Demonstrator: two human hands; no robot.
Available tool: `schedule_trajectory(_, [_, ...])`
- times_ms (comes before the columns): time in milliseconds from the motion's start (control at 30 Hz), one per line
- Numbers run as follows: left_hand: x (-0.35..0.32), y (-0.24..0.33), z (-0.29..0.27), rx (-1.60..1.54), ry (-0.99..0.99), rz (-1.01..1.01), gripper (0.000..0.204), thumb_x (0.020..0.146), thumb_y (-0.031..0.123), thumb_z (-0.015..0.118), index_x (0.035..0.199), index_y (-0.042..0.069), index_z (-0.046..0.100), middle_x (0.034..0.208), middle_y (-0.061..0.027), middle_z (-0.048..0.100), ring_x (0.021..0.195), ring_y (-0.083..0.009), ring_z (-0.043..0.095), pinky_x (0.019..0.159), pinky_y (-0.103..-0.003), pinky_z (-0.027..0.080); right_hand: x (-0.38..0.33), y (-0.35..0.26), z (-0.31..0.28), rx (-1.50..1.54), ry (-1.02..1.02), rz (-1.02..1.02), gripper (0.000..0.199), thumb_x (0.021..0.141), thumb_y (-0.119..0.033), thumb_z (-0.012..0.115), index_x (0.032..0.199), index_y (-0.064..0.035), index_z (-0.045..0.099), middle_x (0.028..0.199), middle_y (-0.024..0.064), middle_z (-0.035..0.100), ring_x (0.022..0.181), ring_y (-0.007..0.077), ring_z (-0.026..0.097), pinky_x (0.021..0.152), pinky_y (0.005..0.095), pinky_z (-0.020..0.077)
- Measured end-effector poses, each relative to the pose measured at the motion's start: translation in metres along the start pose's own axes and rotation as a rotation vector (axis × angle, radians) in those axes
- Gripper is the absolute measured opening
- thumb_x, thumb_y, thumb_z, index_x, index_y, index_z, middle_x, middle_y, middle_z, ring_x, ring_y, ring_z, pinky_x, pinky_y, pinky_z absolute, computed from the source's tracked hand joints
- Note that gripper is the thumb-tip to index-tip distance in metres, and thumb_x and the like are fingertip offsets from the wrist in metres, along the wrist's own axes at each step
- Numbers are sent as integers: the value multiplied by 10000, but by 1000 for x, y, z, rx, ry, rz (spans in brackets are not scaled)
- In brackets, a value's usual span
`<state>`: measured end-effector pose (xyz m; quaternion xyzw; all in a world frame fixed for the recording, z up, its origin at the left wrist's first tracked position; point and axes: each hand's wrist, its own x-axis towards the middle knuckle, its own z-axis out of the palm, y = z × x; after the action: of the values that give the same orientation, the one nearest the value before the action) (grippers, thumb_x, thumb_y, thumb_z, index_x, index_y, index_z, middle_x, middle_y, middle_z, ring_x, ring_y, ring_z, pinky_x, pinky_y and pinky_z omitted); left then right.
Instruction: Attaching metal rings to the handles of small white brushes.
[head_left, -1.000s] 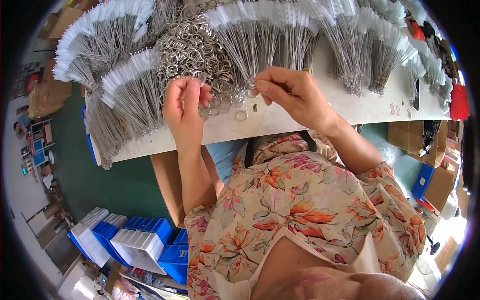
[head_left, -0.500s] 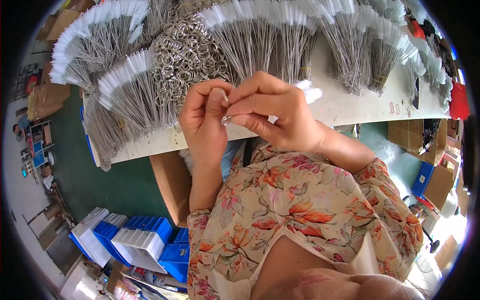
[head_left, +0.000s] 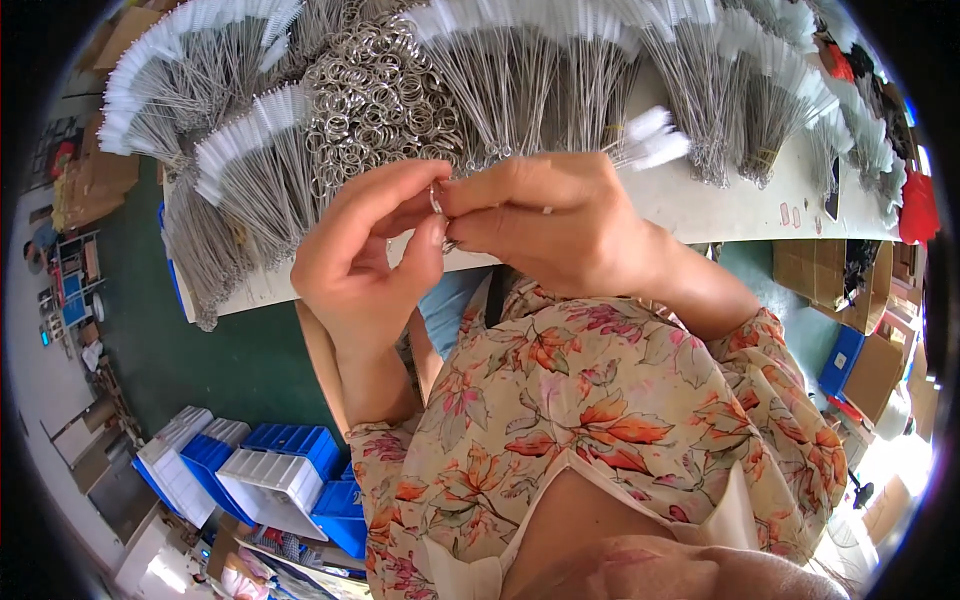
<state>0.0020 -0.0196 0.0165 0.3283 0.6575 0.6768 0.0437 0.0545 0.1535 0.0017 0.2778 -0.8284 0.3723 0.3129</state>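
1. Metal glinted between my fingertips: a small silver split ring (head_left: 438, 203), held up close above the near edge of the white worktable (head_left: 720, 205).
2. My left hand (head_left: 365, 260) pinched the ring's lower side between thumb and forefinger, the other fingers loosely curled.
3. My right hand (head_left: 545, 225) closed on the ring from the other side, fingertips pressed tight together. A thin wire brush with a white bristle tip (head_left: 650, 138) stuck out beyond that hand; whether it was already threaded onto the ring I could not tell, since my fingers hid the joint.
4. By my judgement the job was far from done: a large heap of loose silver rings (head_left: 375, 100) lay on the table just beyond my hands, and fanned bundles of white-tipped wire brushes (head_left: 250, 160) covered most of the tabletop.
5. Nothing stood between my hands and the heap.
6. Blue and white plastic bins (head_left: 270, 475) sat on the green floor (head_left: 220, 350) to my lower left, and brown cardboard boxes (head_left: 830, 275) stood to my right.
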Motion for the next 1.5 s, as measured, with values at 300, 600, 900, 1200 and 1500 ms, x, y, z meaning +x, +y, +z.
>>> schedule_trajectory(300, [0, -5, 13, 245, 184, 326, 319, 722, -115, 600, 1040, -86, 585, 985, -215, 622, 826, -234, 647, 710, -287, 549, 27, -10, -16, 1065, -13, 920, 187, 878, -189, 596, 910, -14, 652, 679, -12, 574, 563, 34, 443, 484, 194, 367])
schedule_trajectory(600, [7, -8, -4, 242, 16, 224, 299, 726, -109, 585, 1024, -90, 596, 977, -174, 635, 792, -164, 636, 679, -239, 531, 25, 8, -14, 965, -150, 893, 176, 836, -176, 647, 905, -16, 669, 680, 7, 599, 508, 41, 465, 464, 189, 371])
schedule_trajectory(900, [0, -6, 6, -15, 73, 90, 317, 743, -138, 548, 1058, -104, 568, 1027, -213, 601, 899, -235, 630, 745, -270, 534, 18, 9, -17, 1155, -179, 1059, 192, 821, -205, 663, 894, -27, 664, 724, 9, 614, 513, 42, 481, 440, 185, 359])
schedule_trajectory(1200, [0, -16, 3, 204, 22, 222, 291, 751, -127, 553, 1038, -93, 587, 988, -208, 619, 866, -222, 635, 742, -269, 523, 13, 16, -14, 881, -252, 848, 176, 856, -206, 624, 887, -35, 657, 727, -13, 608, 556, 35, 486, 480, 184, 381])
schedule_trajectory(1500, [-3, -19, 11, -8, 190, 109, 282, 730, -123, 578, 1009, -95, 600, 986, -200, 620, 857, -198, 632, 727, -263, 524, 9, 10, -1, 1102, -46, 1000, 189, 877, -220, 595, 889, -37, 642, 710, -12, 597, 606, 39, 532, 484, 189, 392])
